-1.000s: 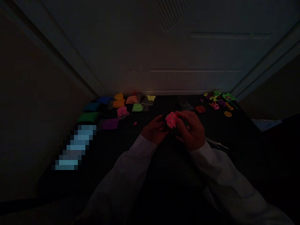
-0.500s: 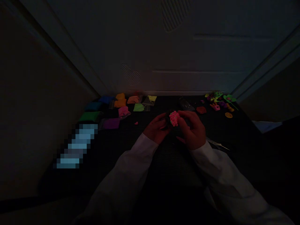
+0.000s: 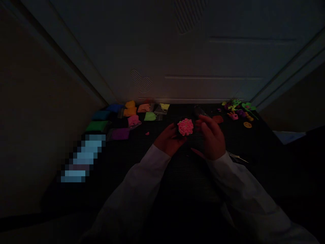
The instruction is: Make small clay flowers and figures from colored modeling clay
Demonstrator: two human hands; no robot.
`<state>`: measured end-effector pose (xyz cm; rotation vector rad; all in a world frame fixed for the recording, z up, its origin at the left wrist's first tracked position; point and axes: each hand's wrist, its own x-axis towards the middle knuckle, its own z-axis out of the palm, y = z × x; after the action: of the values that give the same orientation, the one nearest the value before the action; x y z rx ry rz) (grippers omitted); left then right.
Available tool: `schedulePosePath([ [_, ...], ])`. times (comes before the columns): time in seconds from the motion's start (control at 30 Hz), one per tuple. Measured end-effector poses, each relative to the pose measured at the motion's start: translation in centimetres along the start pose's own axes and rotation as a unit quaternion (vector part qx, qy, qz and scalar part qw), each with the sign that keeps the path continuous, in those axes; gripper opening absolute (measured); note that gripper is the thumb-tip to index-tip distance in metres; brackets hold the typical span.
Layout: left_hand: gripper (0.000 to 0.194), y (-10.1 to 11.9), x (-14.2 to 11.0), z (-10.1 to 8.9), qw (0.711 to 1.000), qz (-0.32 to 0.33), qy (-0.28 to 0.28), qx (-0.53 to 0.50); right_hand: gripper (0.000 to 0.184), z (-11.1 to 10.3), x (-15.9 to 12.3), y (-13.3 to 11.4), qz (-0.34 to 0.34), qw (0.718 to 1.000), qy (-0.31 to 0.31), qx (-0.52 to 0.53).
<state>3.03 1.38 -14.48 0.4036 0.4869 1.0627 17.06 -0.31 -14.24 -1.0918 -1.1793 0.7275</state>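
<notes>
In the dim head view, a round pink clay flower (image 3: pixel 186 127) with many curled petals sits in my left hand (image 3: pixel 169 139). My left fingers curl around its dark underside, which is mostly hidden. Just to the right, my right hand (image 3: pixel 212 137) hovers apart from the flower, its fingers loosely bent with a small gap by the thumb and nothing visible between them. Below the hands, a thin pinkish tool (image 3: pixel 197 153) lies on the dark table, partly covered by my right hand. Scissors (image 3: pixel 238 157) rest beside my right wrist.
Bags of coloured clay, including a purple one (image 3: pixel 121 134) and a green one (image 3: pixel 98 126), line the left and back. Finished clay figures (image 3: pixel 233 108) crowd the back right. A red piece (image 3: pixel 217 119) lies behind my right hand. A light-coloured door (image 3: pixel 190 61) rises behind the table.
My right hand has drawn off the pink flower to the right. The flower now faces the camera more fully, turned slightly left in my left hand.
</notes>
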Motion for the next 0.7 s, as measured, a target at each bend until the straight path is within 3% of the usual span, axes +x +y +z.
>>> schedulePosePath([
  [0.1,0.018,0.0,0.0,-0.2,0.999,-0.006,0.012,-0.037,0.028,0.1,0.2,0.4,0.076,0.993,-0.079,0.033],
  [0.2,0.016,0.0,0.1,-0.3,0.998,-0.013,0.025,-0.06,0.03,0.5,0.1,0.1,0.105,0.985,-0.128,0.055],
  [0.47,0.015,-0.3,0.4,-0.3,1.0,-0.011,0.014,-0.022,0.025,0.4,0.2,-0.3,0.121,0.986,-0.109,0.048],
  [0.7,0.021,-0.5,1.1,-0.7,0.997,0.053,0.04,0.04,0.022,0.3,0.3,-0.2,0.107,0.991,-0.081,0.026],
])
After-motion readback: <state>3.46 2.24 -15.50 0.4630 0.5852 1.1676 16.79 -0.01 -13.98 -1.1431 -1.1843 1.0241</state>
